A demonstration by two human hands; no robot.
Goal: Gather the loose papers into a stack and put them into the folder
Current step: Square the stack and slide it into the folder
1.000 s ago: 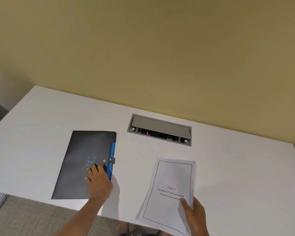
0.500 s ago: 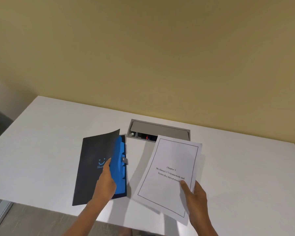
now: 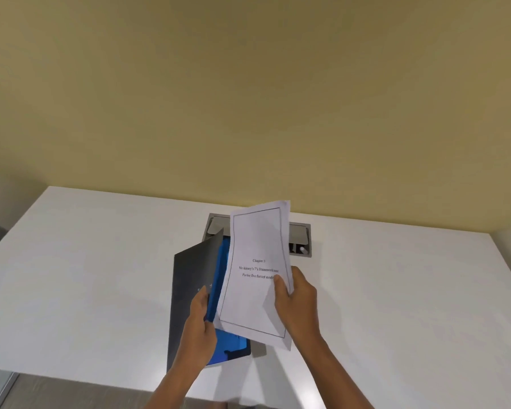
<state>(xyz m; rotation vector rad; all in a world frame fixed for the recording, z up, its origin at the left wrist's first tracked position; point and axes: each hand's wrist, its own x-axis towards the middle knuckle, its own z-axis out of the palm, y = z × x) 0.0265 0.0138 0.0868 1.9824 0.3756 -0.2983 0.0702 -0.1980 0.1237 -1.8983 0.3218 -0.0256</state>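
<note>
**Stack held over the opened folder: risks and blind spots**

The wide white laminate bench [image 3: 101,276] carries the work; a grey metal cable hatch [image 3: 300,236] is set into it behind the hands. The dark grey card folder with a bright blue inner pocket [image 3: 189,290] lies near the front edge, its cover lifted and tilted up. The left hand [image 3: 199,326] grips that cover at its free edge. The stack of white printed sheets with a black border line [image 3: 257,273] is pinched at its right edge by the right hand [image 3: 297,302], thumb on the printed face, and hangs over the blue pocket, partly covering it.

Likely faults, as judgements:
- The stack is held from one side only and bows visibly; the unsupported left corner could catch on the pocket lip and crumple or fan the sheets.
- The cover is propped by the left hand alone; if it drops, it would close on the sheets before they seat.
- The folder sits close to the bench edge, so a push from the entering stack could slide it off.

Not resolvable: whether the lower edge of the stack touches the pocket or hangs clear; how many sheets it holds; the pocket's opening, hidden behind the paper; the fingers of the right hand behind the stack; the hatch's centre.
</note>
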